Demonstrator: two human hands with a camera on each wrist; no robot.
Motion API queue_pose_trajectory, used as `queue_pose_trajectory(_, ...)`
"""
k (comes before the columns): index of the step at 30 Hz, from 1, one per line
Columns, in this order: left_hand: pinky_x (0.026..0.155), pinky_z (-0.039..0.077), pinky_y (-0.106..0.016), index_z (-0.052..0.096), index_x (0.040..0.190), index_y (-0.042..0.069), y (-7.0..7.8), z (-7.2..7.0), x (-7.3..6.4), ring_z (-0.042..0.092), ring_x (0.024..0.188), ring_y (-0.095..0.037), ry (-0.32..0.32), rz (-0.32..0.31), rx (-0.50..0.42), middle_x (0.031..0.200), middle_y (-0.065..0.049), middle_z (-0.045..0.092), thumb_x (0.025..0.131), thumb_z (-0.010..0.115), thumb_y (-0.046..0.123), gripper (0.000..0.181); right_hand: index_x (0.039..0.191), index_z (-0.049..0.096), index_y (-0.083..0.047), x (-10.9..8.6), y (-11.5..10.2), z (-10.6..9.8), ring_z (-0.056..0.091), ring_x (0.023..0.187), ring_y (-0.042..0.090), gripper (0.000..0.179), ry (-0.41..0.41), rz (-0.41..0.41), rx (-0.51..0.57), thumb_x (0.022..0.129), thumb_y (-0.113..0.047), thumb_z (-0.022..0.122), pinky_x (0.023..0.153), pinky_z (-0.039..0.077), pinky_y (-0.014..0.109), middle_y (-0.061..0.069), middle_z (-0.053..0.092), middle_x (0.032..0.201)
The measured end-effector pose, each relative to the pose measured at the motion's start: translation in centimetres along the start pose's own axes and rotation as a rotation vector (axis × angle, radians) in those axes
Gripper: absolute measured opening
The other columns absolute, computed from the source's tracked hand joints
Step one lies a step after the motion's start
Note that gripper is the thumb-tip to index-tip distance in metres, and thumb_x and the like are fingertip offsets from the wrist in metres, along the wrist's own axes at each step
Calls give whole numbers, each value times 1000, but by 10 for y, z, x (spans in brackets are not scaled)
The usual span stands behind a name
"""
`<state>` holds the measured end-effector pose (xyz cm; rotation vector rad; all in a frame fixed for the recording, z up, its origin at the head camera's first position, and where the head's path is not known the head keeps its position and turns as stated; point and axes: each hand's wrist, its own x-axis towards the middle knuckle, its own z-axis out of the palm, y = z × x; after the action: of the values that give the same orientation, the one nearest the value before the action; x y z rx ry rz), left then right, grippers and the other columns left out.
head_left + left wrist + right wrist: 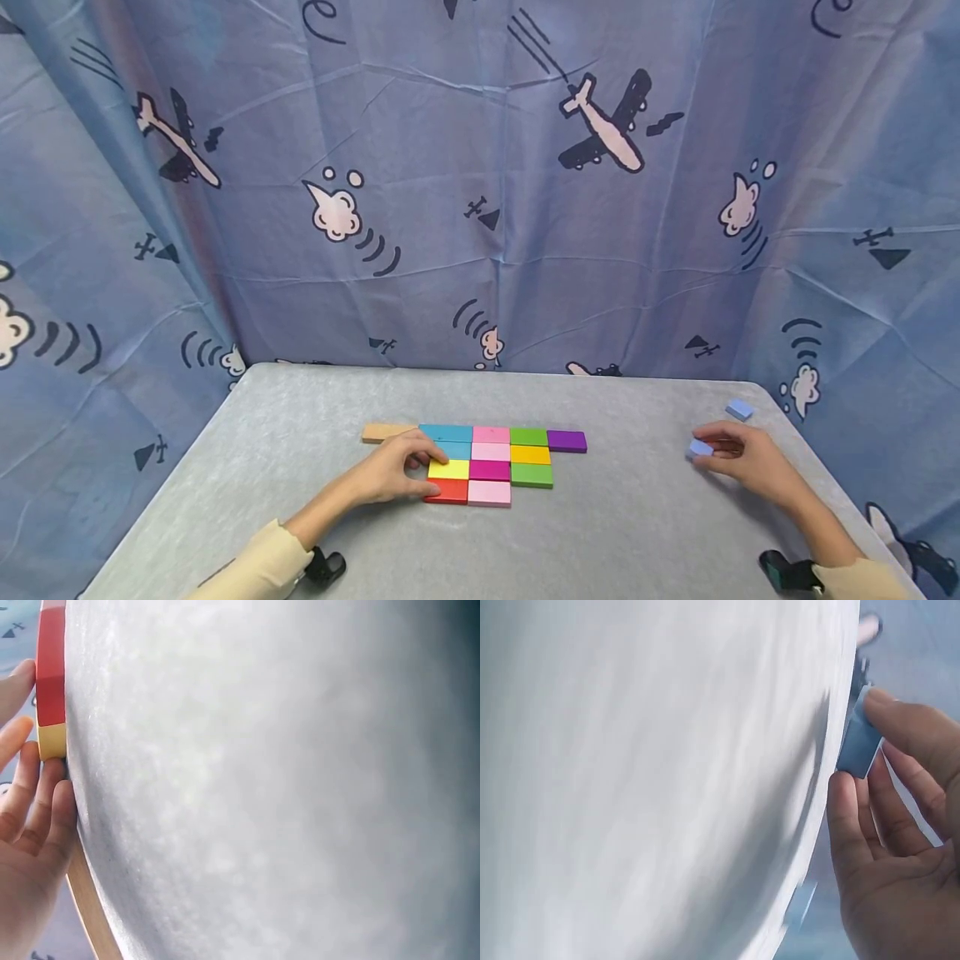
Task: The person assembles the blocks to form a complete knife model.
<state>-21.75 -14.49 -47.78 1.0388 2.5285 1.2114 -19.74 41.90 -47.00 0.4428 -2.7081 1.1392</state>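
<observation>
A flat patchwork of coloured wooden blocks lies in touching rows on the table. My left hand (pixel 392 468) is at its left side, fingertips on the yellow block (pixel 450 470) and thumb at the corner of the red block (pixel 448 492). In the left wrist view its fingers reach fairly straight along the red block (pixel 51 667). Far to the right, my right hand (pixel 742 457) pinches a light blue block (pixel 700 449) between thumb and fingertips. The right wrist view shows that block (pixel 861 739) tilted, held just above the tabletop.
Another light blue block (pixel 739 409) lies near the table's right edge, beyond the right hand. A tan block (pixel 386 432) and a purple block (pixel 567 442) end the back row. A patterned curtain (pixel 480 208) hangs behind the grey table (pixel 615 533).
</observation>
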Motion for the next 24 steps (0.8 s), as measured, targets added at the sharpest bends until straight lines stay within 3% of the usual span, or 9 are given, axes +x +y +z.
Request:
queue_pose_trajectory(7,87,53,-32,74,114,11,0,0,-1,61,100,-17,7,3,1,110,2,63,83,88,16,34,114,69,6,18,-42,35,67,94,15,36,-154,-30,111,82,-3,85,78,57,29,15,68,111)
queue_pose_trajectory(14,86,53,-33,74,113,10,2,0,0,61,99,-18,8,3,6,110,2,63,84,87,17,33,114,70,3,34,-78,64,67,99,23,36,-266,-65,154,83,-6,85,84,56,35,11,69,111)
queue_pose_trajectory(24,86,53,-32,74,113,10,3,-1,0,62,99,-17,-3,11,12,110,1,63,84,87,16,33,109,72,-3,50,-99,95,65,97,25,30,-353,-110,162,82,-3,85,86,56,39,7,69,108)
